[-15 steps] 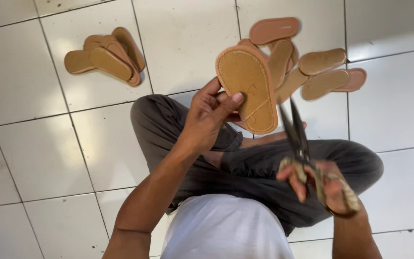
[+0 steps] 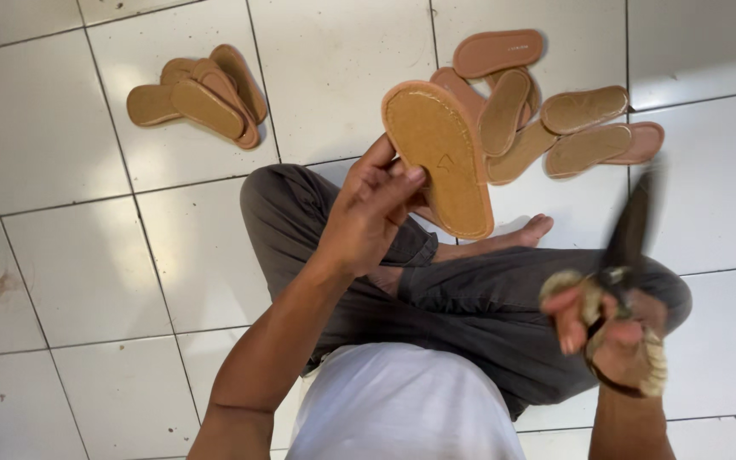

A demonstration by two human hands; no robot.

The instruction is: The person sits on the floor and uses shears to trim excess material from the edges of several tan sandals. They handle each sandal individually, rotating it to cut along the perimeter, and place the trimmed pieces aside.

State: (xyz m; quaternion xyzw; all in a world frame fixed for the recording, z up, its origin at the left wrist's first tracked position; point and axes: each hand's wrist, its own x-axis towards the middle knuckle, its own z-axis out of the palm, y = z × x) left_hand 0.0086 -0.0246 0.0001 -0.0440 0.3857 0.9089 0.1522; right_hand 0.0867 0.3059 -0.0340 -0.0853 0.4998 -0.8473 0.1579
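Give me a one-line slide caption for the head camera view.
Seated cross-legged on white floor tiles, left hand lifts a tan sandal sole, right hand grips scissors.

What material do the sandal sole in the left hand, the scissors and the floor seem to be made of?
Sandal sole in the left hand: probably foam or rubber, with a matte tan, finely grained face and a smoother orange-brown rim.
Scissors in the right hand: dark blades, likely metal, though blurred; handles look wrapped in pale cord or cloth.
Floor: glossy white ceramic tiles with grout lines.
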